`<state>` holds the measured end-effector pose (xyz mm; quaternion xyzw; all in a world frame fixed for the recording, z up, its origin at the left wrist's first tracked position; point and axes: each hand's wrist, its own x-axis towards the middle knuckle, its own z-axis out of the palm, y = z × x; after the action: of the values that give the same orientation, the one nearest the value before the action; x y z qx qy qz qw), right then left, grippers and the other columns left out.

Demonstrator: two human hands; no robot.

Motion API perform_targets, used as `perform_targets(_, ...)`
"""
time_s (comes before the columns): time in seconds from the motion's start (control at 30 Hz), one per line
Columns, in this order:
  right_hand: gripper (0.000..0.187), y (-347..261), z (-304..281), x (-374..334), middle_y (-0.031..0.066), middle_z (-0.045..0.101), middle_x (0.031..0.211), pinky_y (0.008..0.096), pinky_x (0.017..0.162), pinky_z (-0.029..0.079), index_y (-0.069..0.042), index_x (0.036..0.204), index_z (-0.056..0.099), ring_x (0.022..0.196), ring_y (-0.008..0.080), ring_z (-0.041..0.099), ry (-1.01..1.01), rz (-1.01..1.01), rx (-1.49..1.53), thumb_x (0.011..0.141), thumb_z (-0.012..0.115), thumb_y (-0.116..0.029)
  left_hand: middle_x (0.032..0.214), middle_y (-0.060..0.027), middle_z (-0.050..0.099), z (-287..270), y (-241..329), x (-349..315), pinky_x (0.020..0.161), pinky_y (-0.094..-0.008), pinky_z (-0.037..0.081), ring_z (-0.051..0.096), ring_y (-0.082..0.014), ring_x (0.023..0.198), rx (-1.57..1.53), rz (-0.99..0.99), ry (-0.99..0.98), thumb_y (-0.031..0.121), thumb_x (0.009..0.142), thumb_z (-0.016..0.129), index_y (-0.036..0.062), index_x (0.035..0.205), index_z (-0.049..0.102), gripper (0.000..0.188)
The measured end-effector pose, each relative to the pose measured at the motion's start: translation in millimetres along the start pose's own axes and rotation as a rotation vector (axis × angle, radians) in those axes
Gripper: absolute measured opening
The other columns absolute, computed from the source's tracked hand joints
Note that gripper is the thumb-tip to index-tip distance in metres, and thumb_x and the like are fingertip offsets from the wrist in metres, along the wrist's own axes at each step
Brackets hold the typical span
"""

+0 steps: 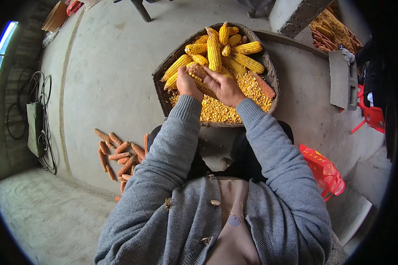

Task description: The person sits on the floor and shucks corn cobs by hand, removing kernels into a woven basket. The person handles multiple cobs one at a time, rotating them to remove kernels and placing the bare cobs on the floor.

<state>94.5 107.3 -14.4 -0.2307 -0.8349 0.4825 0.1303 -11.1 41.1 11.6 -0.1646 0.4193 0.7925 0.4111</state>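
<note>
Both hands work one corn cob over the woven basket; the left hand is clenched round its near end, the right hand lies over it with fingers pressing along the rows; the step in hand looks like shelling, and the next move probably calls for a firm twist while the thumb pushes kernels loose. The cob is partly stripped, brownish where bare; loose kernels fill the basket's near side, whole yellow cobs its far side; bare cobs lie on the floor left of the basket.

soft even daylight, sharp centre, fisheye bending and dark vignette at edges.
</note>
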Motion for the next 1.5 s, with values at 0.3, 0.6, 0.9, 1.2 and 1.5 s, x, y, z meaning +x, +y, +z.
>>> perform_targets(0.3, 0.053, 4.8, 5.6, 0.8, 0.0166, 0.063, 0.095, 0.0335, 0.074, 0.048, -0.004, 0.121, 0.05, 0.087, 0.027, 0.061, 0.068, -0.014, 0.021, 0.091, 0.037, -0.046, 0.077, -0.0054, 0.06, -4.4, -12.5, 4.9, 0.064, -0.0365, 0.047, 0.056, -0.0199, 0.069, 0.019, -0.039, -0.015, 0.031, 0.088, 0.034, 0.0078, 0.083, 0.055, 0.032)
perform_targets(0.6, 0.064, -6.8, 0.5, 0.0, 0.0177, 0.056, 0.114, 0.0307, 0.087, 0.043, -0.003, 0.13, 0.039, 0.106, 0.0246, 0.054, 0.052, -0.054, 0.11, 0.087, 0.042, -0.051, 0.083, -0.0062, 0.057, -4.4, -25.7, 0.8, 0.07, -0.0367, 0.048, 0.055, -0.0203, 0.077, 0.041, -0.015, -0.032, 0.037, 0.089, 0.037, 0.0058, 0.09, 0.054, 0.036)
perform_targets(0.9, 0.045, 2.1, 2.6, 8.6, 0.0131, 0.063, 0.098, 0.0317, 0.073, 0.049, -0.013, 0.122, 0.051, 0.087, 0.0252, 0.062, 0.136, 0.023, 0.18, 0.092, 0.038, -0.044, 0.089, -0.006, 0.056, -4.7, -32.7, 0.0, 0.078, -0.033, 0.04, 0.052, -0.0169, 0.082, 0.149, 0.023, 0.029, 0.041, 0.091, 0.036, 0.0038, 0.095, 0.055, 0.042)
perform_targets(1.2, 0.063, -12.0, -3.5, 0.4, 0.0158, 0.06, 0.107, 0.0334, 0.075, 0.049, -0.009, 0.127, 0.043, 0.09, 0.0276, 0.061, 0.068, -0.022, 0.052, 0.085, 0.042, -0.055, 0.084, -0.0068, 0.056, -12.8, -31.7, 1.8, 0.068, -0.0337, 0.049, 0.055, -0.0186, 0.075, 0.101, 0.034, -0.148, 0.036, 0.094, 0.03, 0.0063, 0.095, 0.051, 0.037)
perform_targets(1.5, 0.046, 1.0, 0.1, 10.1, 0.0131, 0.057, 0.113, 0.031, 0.089, 0.041, -0.003, 0.119, 0.051, 0.105, 0.0241, 0.054, 0.153, -0.003, 0.456, 0.095, 0.029, -0.036, 0.091, -0.003, 0.054, -8.4, -35.7, 2.9, 0.075, -0.029, 0.043, 0.051, -0.0135, 0.083, 0.175, 0.032, -0.279, 0.039, 0.09, 0.042, 0.0086, 0.097, 0.052, 0.033)
